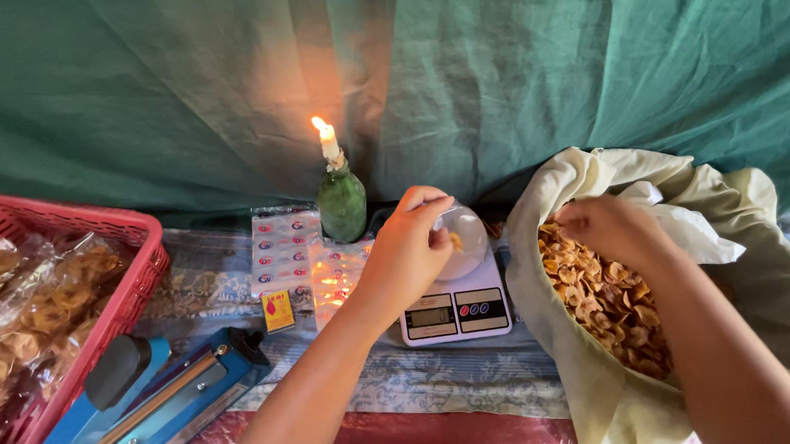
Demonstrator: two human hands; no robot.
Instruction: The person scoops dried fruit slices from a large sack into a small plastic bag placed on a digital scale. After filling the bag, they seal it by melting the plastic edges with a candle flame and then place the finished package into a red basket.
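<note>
A grey rectangular screen is seen on the white scale, just below the left fingers. Clear printed sheets and a small yellow-and-red box are laid further left. Clear bags of chips are packed in the red basket, well apart.

- Left hand covering part of the clear bag on the scale; bag's mouth hidden.
- Right hand fingertips buried in chips; grip impossible to tell.
- Basket and its packets cut off at left edge.
- Sealer cropped at bottom.
- Scale's display too small to read.
- Sack running off right edge.
</note>
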